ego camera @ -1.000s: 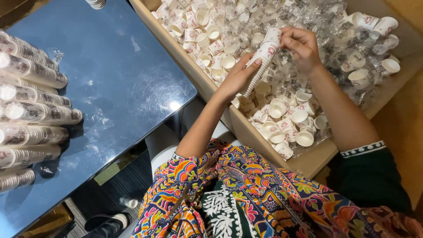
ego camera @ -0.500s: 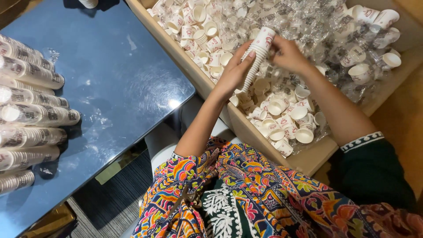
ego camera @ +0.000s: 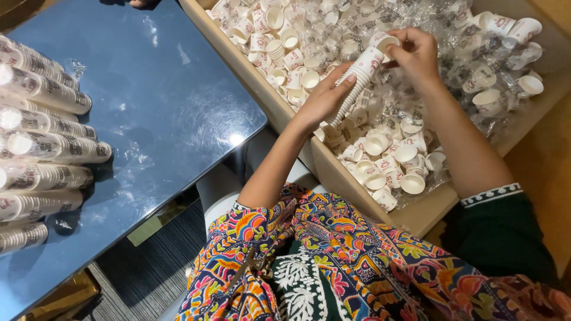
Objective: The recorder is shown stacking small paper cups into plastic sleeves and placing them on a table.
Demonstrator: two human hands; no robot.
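Observation:
My left hand grips a long stack of small white paper cups, held slanted over a big cardboard box. My right hand pinches the top cup of that stack at its upper end. The box below is full of loose small paper cups and crumpled clear plastic wrappers.
A glossy blue table lies to the left. Along its left edge lie several wrapped sleeves of stacked cups. Another person's hand shows at the top edge. My colourful patterned garment fills the bottom.
Both hands and the cup stack have shifted slightly up and right over the box. My right hand has moved onto the stack's top end.

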